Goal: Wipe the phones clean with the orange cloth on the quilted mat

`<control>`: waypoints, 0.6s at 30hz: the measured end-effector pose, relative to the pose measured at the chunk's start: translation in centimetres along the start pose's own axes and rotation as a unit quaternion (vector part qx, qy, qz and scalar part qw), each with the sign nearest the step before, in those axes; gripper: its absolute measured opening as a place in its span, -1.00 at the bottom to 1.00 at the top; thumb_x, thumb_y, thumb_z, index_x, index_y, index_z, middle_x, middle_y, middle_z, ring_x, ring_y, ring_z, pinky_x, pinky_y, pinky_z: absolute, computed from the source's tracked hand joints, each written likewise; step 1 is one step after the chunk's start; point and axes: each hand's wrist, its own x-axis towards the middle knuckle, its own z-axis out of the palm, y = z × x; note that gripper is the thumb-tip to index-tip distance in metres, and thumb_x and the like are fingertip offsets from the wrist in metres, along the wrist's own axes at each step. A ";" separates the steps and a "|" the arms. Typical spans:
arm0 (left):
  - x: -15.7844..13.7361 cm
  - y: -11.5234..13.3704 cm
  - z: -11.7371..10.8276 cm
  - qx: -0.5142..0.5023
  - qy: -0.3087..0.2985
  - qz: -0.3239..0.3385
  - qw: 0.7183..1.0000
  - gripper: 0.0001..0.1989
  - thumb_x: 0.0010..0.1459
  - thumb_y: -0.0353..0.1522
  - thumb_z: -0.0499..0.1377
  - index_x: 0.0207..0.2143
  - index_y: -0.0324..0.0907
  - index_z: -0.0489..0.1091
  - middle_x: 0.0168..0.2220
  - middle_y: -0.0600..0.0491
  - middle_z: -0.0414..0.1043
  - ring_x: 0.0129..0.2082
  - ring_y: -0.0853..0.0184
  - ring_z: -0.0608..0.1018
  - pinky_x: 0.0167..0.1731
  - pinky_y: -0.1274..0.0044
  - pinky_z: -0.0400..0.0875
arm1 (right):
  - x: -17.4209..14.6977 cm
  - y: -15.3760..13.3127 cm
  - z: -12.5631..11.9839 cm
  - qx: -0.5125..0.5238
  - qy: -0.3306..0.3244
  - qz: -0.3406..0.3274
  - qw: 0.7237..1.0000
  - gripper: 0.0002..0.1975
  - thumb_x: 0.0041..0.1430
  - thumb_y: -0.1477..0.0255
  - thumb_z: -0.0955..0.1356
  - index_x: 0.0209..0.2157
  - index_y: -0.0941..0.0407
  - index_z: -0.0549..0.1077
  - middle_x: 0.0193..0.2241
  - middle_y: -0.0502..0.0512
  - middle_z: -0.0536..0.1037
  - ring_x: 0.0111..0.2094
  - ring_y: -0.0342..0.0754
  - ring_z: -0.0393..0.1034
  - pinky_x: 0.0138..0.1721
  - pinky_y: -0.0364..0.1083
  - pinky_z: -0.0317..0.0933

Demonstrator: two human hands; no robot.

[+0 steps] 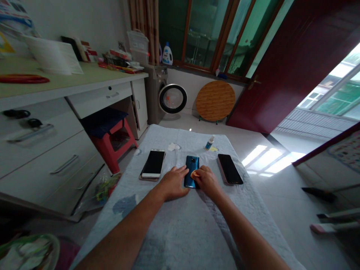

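A blue smartphone (pixel 192 165) lies back side up on the cloth-covered table (pixel 180 232), its camera block toward the far end. My left hand (pixel 174 183) rests along its left edge, fingers stretched out and thumb apart. Pinched in the fingers of my right hand (pixel 207 180) is a small orange cloth (pixel 194 174), pressed on the phone's back. To the left, a white phone (pixel 153 163) with a dark screen lies on top of another flat item. A black-screened phone (pixel 230 169) lies to the right. Beyond it stands a small spray bottle (pixel 209 143).
Left of the table are a desk (pixel 92 84) with drawers and a red stool (pixel 118 144). Farther back, a washing machine (pixel 156 84) has its round door open. A folded round wooden table (pixel 216 100) leans on the wall near a dark red door (pixel 270 67).
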 end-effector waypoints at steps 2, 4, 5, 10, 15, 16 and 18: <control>-0.1 0.1 -0.1 -0.004 -0.001 0.001 1.000 -0.27 0.03 -0.15 0.22 0.22 -0.23 0.17 0.30 -0.13 0.08 0.25 0.07 0.23 0.21 0.34 0.08 | 1.3 0.8 0.2 -0.018 0.007 0.022 1.000 -0.81 0.28 0.39 0.29 -0.34 0.13 0.51 -0.33 0.08 0.43 -0.22 -0.09 0.29 -0.17 -0.17 0.08; 0.0 0.1 -0.2 -0.006 -0.001 -0.001 1.000 -0.31 0.07 -0.16 0.21 0.22 -0.22 0.17 0.30 -0.13 0.09 0.24 0.09 0.23 0.21 0.34 0.08 | 2.7 1.7 0.5 -0.032 0.019 0.045 0.998 -0.78 0.29 0.36 0.28 -0.33 0.13 0.52 -0.33 0.09 0.45 -0.21 -0.08 0.30 -0.16 -0.17 0.07; 0.0 0.1 -0.2 -0.007 -0.001 -0.003 1.000 -0.33 0.09 -0.17 0.20 0.22 -0.21 0.18 0.30 -0.13 0.10 0.23 0.09 0.25 0.21 0.34 0.09 | 3.4 2.1 0.7 -0.038 0.026 0.056 0.997 -0.77 0.29 0.36 0.27 -0.32 0.14 0.52 -0.32 0.10 0.45 -0.20 -0.08 0.30 -0.15 -0.17 0.07; 0.1 0.0 -0.2 -0.011 -0.001 -0.008 1.000 -0.33 0.08 -0.17 0.23 0.21 -0.18 0.20 0.29 -0.09 0.13 0.18 0.09 0.29 0.18 0.35 0.14 | 6.8 3.6 1.4 -0.071 0.039 0.106 0.991 -0.75 0.29 0.37 0.27 -0.29 0.16 0.55 -0.30 0.15 0.49 -0.19 -0.05 0.31 -0.16 -0.16 0.05; 0.2 -0.2 -0.2 -0.019 0.004 -0.008 1.000 -0.33 0.06 -0.18 0.26 0.20 -0.16 0.21 0.28 -0.08 0.14 0.15 0.09 0.33 0.14 0.35 0.19 | 8.9 3.4 1.9 -0.074 0.036 0.096 0.992 -0.75 0.28 0.41 0.26 -0.28 0.16 0.57 -0.30 0.18 0.49 -0.21 -0.04 0.30 -0.16 -0.14 0.05; 0.2 -0.2 -0.2 -0.019 0.006 -0.007 1.000 -0.33 0.05 -0.18 0.27 0.19 -0.16 0.22 0.28 -0.08 0.15 0.14 0.08 0.33 0.14 0.34 0.20 | 9.0 3.2 2.0 -0.072 0.031 0.089 0.993 -0.76 0.28 0.42 0.26 -0.29 0.15 0.57 -0.31 0.16 0.49 -0.21 -0.05 0.30 -0.16 -0.15 0.05; 0.2 -0.2 -0.1 -0.021 0.009 -0.004 1.000 -0.35 0.05 -0.19 0.28 0.17 -0.17 0.23 0.27 -0.09 0.15 0.14 0.08 0.33 0.14 0.34 0.19 | 8.9 2.7 2.2 -0.065 0.024 0.067 0.995 -0.78 0.26 0.42 0.28 -0.28 0.11 0.58 -0.30 0.13 0.48 -0.21 -0.06 0.30 -0.15 -0.16 0.05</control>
